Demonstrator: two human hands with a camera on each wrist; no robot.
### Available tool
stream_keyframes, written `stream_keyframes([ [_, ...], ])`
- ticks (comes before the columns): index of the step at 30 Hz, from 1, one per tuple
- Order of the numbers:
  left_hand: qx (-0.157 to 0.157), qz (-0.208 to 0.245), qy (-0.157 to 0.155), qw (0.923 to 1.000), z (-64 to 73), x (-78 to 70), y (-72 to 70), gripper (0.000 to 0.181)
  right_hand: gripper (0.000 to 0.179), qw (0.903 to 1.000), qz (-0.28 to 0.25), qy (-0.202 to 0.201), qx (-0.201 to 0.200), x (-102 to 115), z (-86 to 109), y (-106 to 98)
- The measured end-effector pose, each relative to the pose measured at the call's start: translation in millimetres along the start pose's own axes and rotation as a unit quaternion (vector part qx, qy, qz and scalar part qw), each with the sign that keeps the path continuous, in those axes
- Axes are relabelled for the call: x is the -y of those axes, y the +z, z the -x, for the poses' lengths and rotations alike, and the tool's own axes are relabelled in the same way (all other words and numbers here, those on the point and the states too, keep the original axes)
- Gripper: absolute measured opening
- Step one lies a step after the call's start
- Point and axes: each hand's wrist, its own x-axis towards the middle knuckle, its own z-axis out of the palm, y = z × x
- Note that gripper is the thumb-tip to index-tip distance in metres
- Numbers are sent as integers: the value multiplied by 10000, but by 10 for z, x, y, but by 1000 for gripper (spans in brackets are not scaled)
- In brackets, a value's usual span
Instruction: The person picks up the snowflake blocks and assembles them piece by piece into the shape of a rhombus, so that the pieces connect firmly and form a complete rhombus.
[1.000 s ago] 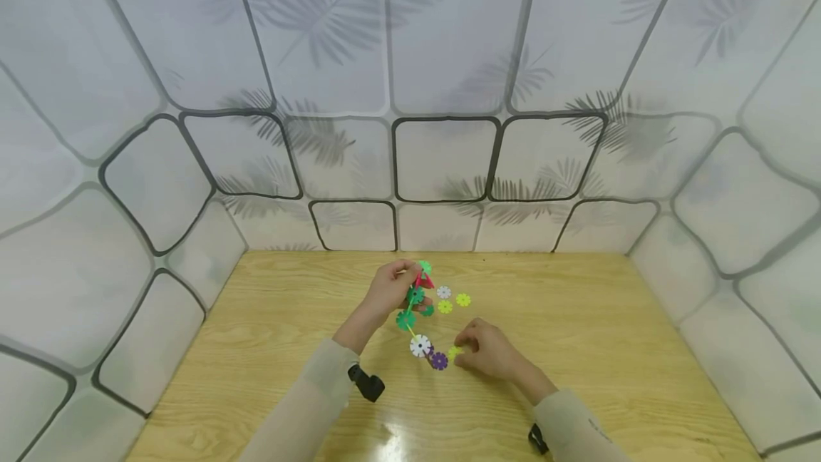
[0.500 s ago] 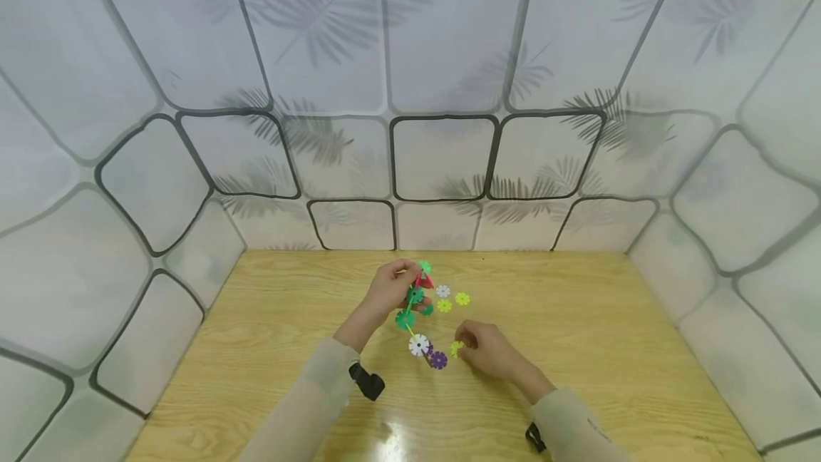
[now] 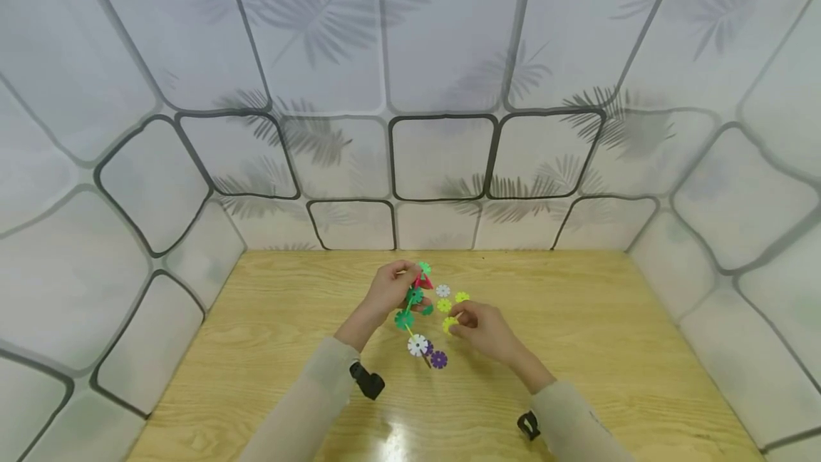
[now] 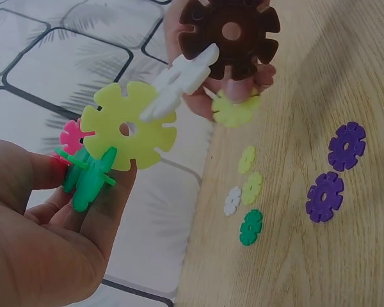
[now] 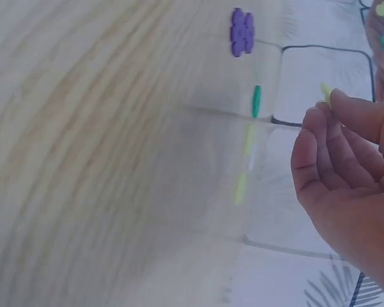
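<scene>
In the head view my left hand (image 3: 390,287) holds up a chain of interlocking notched plastic discs above the table. Pink and green discs (image 4: 89,182) sit at its fingers. Beyond them the chain runs through a yellow disc (image 4: 102,118) and a white disc (image 4: 182,82) to a brown disc (image 4: 198,22). My right hand (image 3: 489,334) pinches a single yellow disc (image 5: 326,91) between thumb and fingertips. That disc is just right of the chain in the head view; in the left wrist view the brown disc partly covers the hand.
Loose discs lie flat on the wooden table (image 3: 577,319): two purple discs (image 4: 324,197), a green disc (image 4: 251,227), a white disc (image 4: 232,201) and two yellow discs (image 4: 251,187). Patterned walls (image 3: 442,162) rise behind the table and on both sides.
My right hand has moved away from the near side of the table, carrying the yellow disc up past the purple discs. My left hand and its chain stay nearly still.
</scene>
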Motion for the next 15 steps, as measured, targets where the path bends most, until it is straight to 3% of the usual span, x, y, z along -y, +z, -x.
stream_keyframes([
  [15,23,62,23,10000,2,11,2,30,24,9974,-693,-19,-181,283,-68,-86],
])
